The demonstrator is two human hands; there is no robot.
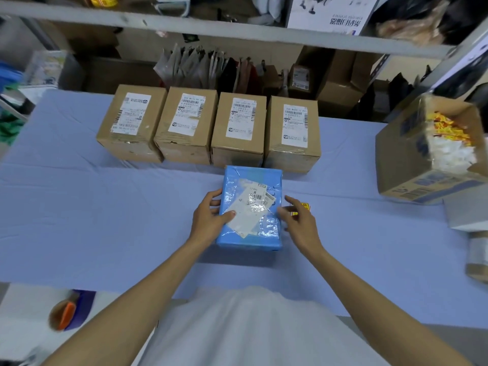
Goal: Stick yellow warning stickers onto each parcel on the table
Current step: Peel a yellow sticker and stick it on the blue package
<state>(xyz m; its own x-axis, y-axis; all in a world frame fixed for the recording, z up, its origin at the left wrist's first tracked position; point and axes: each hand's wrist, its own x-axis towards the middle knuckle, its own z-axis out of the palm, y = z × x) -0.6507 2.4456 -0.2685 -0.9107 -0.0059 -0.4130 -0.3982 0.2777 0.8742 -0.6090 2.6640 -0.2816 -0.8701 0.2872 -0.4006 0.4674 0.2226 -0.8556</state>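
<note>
A blue plastic-wrapped parcel [250,207] with a white label lies flat on the table in front of me. My left hand [210,217] grips its left edge, thumb on top of the label. My right hand [298,220] is at the parcel's right edge, its thumb touching the side. A yellow warning sticker [305,206] shows between that hand's fingers, partly hidden. Behind the blue parcel, several brown cardboard parcels [237,128] with white shipping labels stand side by side in a row.
An open cardboard box [412,165] at the right holds yellow stickers [449,128] and white backing scraps. The table wears a light blue cloth [105,207]. Shelves with bags and boxes rise behind it. More boxes sit at the right edge.
</note>
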